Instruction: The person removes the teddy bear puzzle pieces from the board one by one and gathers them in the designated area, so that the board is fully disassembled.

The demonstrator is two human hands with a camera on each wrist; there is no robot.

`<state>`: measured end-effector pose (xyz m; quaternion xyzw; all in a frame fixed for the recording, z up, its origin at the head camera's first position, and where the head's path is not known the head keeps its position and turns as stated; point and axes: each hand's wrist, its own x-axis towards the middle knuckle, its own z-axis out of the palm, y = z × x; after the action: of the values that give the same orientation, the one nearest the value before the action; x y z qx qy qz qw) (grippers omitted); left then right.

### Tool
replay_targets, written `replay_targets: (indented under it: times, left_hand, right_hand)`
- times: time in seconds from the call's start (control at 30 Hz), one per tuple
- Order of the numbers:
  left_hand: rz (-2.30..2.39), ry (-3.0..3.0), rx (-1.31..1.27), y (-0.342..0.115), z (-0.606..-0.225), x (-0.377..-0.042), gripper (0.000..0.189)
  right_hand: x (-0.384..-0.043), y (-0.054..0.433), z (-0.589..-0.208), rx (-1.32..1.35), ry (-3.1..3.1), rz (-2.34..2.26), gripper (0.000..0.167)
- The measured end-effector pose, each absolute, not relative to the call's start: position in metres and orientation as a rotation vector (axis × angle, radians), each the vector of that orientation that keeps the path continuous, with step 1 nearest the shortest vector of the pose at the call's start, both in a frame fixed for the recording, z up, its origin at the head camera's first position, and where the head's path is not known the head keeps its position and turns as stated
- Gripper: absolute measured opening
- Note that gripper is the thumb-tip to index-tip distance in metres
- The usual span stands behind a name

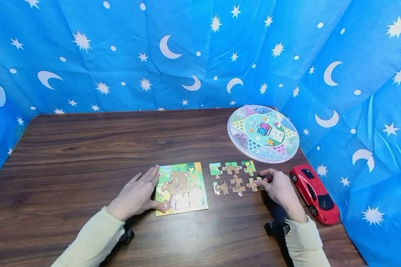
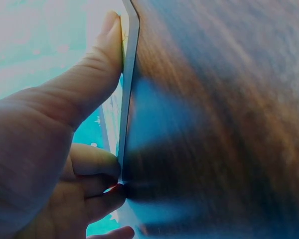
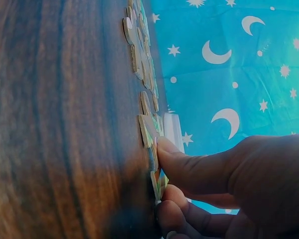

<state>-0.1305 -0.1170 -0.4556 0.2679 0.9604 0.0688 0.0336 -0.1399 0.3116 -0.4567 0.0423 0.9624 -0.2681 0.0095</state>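
Note:
My left hand (image 1: 137, 194) rests at the left side of a bear jigsaw board (image 1: 182, 212), thumb on its near left corner and fingers along its left edge. In the left wrist view the thumb (image 2: 97, 62) presses on the board's rim (image 2: 129, 64). The frame shows a partly filled picture with a pale gap at lower right. To its right lie several loose jigsaw pieces (image 1: 238, 184) in two rows. At the right end of the lower row, my right hand (image 1: 280, 188) pinches a jigsaw piece (image 3: 160, 184) between thumb and fingers, close over the table.
A round Chinese checkers box (image 1: 263, 134) with a clear lid lies behind the loose pieces. A red toy car (image 1: 315, 194) stands to the right of my right hand. Blue curtains (image 1: 200, 55) with moons and stars border the dark wooden table (image 1: 87, 155) at the back and sides.

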Motion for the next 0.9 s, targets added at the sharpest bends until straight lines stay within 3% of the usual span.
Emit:
replay_targets:
  times: [0.9]
  left_hand:
    - [0.19,2.949,0.816,-0.116,-0.455,-0.13,0.111]
  right_hand:
    - [-0.134,0.298,-0.449,0.163,3.09,-0.648,0.023]
